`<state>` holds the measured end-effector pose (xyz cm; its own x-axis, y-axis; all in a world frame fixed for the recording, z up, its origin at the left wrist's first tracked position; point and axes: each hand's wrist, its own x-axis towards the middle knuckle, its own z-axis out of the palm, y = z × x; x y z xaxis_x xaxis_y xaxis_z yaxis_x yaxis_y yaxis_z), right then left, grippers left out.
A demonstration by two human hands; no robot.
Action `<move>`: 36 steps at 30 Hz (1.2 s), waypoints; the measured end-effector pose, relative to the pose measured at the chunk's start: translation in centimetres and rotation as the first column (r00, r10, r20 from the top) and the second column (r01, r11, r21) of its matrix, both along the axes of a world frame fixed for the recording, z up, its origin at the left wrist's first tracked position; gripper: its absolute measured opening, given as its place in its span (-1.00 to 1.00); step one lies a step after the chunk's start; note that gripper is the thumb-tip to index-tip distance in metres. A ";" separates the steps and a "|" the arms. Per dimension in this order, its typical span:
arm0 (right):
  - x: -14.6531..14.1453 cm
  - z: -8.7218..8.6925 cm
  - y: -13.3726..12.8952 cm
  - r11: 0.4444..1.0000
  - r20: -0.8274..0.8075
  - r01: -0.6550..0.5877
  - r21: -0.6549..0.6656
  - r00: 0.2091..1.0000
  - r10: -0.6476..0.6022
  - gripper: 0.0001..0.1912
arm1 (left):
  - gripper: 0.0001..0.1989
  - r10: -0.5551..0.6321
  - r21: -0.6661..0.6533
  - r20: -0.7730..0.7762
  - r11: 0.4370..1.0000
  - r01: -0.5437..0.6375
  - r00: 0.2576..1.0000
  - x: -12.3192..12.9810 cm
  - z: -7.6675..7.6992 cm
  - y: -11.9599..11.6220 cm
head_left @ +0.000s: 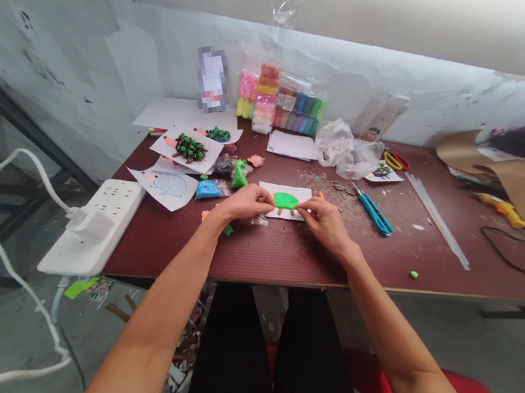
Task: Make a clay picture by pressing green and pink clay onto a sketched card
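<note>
A small white card [266, 189] lies on the table with a flat, rounded patch of bright green clay [286, 200] on it. Short brown pieces [280, 211] show below the patch. My left hand [254, 201] is closed at the card's left side, fingertips pressed down beside the clay. From the right, my right hand [322, 218] has thumb and fingers pinched at the clay's lower right edge. Near my left wrist are a lump of green clay in a bag [239, 175] and a packet of blue clay [208, 188].
Hedgehog pictures [190, 148] lie at the back left, beside a white power strip [95, 229]. Packs of coloured clay [300, 108] lean against the wall. To the right are teal snips [373, 209], scissors [397, 160], clear glue sticks [437, 220] and a yellow glue gun [502, 208] with its cord.
</note>
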<state>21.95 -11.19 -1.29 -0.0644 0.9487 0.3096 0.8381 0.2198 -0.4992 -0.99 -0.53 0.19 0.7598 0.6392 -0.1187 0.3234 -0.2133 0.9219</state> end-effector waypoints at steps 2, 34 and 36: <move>0.1 0.1 -0.3 0.999 0.028 -0.008 0.037 1.000 0.007 -0.68 | -0.80 0.001 0.006 0.000 1.000 -0.001 1.000 0.0 0.0 0.0; -0.9 -0.3 -2.6 0.998 0.416 0.010 0.069 0.909 -0.038 -0.53 | -0.77 -0.009 0.015 0.009 1.000 0.009 1.000 0.1 0.1 -0.1; -1.0 -0.3 -2.5 0.997 0.407 0.021 0.069 0.912 -0.047 -0.53 | -0.78 -0.003 0.016 0.006 1.000 0.003 1.000 0.1 0.2 -0.2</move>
<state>20.97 -13.65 -1.60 -0.1654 0.9325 0.3209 0.9735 0.2065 -0.0981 -0.94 -0.68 0.38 0.7624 0.6388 -0.1038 0.3172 -0.2291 0.9203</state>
